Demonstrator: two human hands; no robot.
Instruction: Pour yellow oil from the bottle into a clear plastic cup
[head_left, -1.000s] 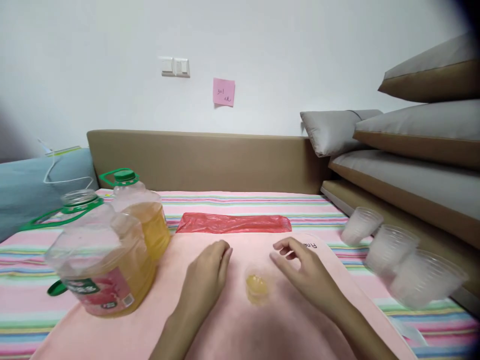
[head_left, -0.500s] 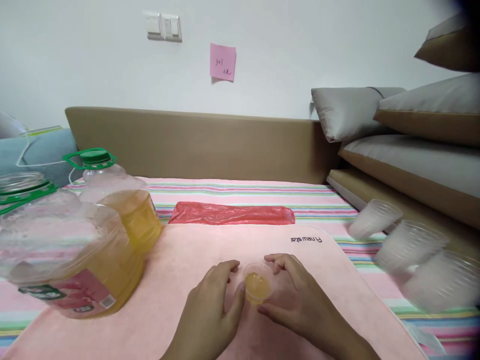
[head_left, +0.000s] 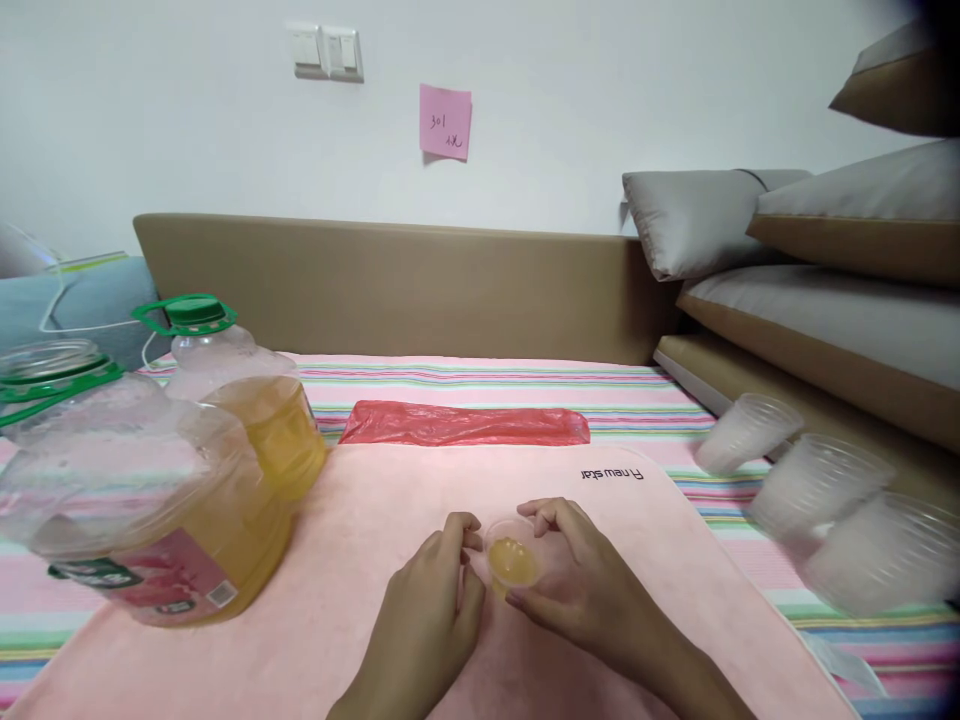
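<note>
A small clear plastic cup (head_left: 512,552) with yellow liquid in it stands on the pink mat (head_left: 420,480). My right hand (head_left: 581,565) curves round the cup's right side, its thumb against the near side and its fingers bent at the far rim. On the other side is my left hand (head_left: 431,600), half curled and holding nothing. Its fingertips are close to the cup's left edge, and its thumb is apart from the cup. Two large clear jugs of yellow drink stand to the left: an uncapped front jug (head_left: 247,545) and a green-capped back jug (head_left: 289,430).
Several nested clear cups lie in stacks at the right, one being a near stack (head_left: 881,555). A folded red plastic bag (head_left: 465,424) lies beyond the mat on the striped sheet (head_left: 630,395). Grey and brown cushions (head_left: 840,310) rise at the right, before a brown headboard (head_left: 405,285).
My left thumb has drawn back from the cup towards its own fingers. My right hand has shifted slightly left, closer around the cup.
</note>
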